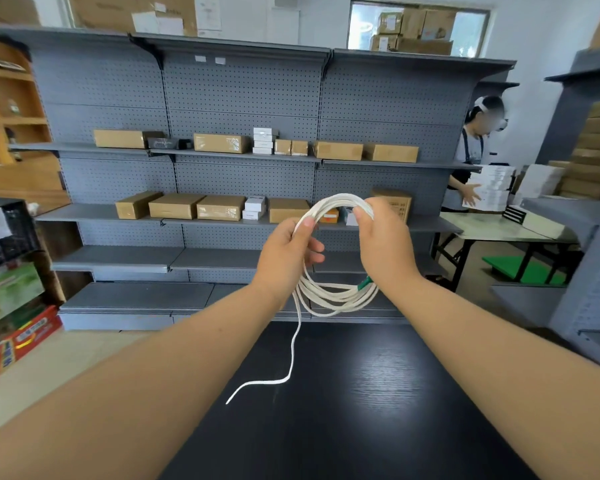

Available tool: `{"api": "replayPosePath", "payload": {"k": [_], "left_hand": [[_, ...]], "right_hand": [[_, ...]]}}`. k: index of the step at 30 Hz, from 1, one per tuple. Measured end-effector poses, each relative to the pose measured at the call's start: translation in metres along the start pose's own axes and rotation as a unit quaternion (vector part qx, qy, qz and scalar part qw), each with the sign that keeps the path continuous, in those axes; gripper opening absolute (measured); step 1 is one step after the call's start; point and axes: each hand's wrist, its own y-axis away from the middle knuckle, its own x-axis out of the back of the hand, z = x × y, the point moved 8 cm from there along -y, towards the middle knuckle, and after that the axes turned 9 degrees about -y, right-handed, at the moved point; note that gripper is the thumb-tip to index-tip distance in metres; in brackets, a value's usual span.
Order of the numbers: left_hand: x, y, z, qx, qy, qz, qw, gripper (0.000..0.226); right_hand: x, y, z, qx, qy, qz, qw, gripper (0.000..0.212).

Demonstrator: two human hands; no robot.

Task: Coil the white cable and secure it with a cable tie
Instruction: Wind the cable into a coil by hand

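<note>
Holds the coiled white cable (333, 296) above the bench (361, 393), arms outstretched, pinching with the left hand (284, 251), gripping with the right hand (385, 244).

I am looking into a store room. Long gray shelves (236, 154) hold brown boxes (220, 143), and another person (471, 150) stacks white boxes (492, 187) by a table (492, 230).

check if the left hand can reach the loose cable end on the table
Probably yes: the loose end lies bare on the table below the left hand, though that hand grips the coil.
</note>
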Motion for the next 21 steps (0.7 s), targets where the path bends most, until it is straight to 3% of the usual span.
{"api": "replayPosePath", "payload": {"k": [3, 5, 9, 13, 21], "left_hand": [[-0.004, 0.004, 0.006, -0.014, -0.009, 0.040, 0.999, 0.023], [-0.004, 0.006, 0.012, -0.051, -0.075, 0.066, 0.994, 0.027], [0.002, 0.005, 0.021, -0.103, -0.188, 0.081, 0.973, 0.028], [0.005, 0.001, 0.032, -0.140, -0.249, 0.049, 0.957, 0.028], [0.004, -0.010, 0.046, -0.198, -0.336, -0.050, 0.919, 0.022]], "right_hand": [[0.004, 0.008, 0.003, -0.013, -0.034, 0.042, 0.998, 0.021], [0.003, 0.012, 0.007, -0.028, -0.062, 0.051, 0.996, 0.019], [-0.001, 0.016, 0.016, -0.043, -0.105, 0.012, 0.994, 0.023], [-0.003, 0.015, 0.023, -0.051, -0.123, -0.071, 0.989, 0.014], [-0.010, 0.003, -0.004, 0.046, -0.077, -0.188, 0.978, 0.042]]}}
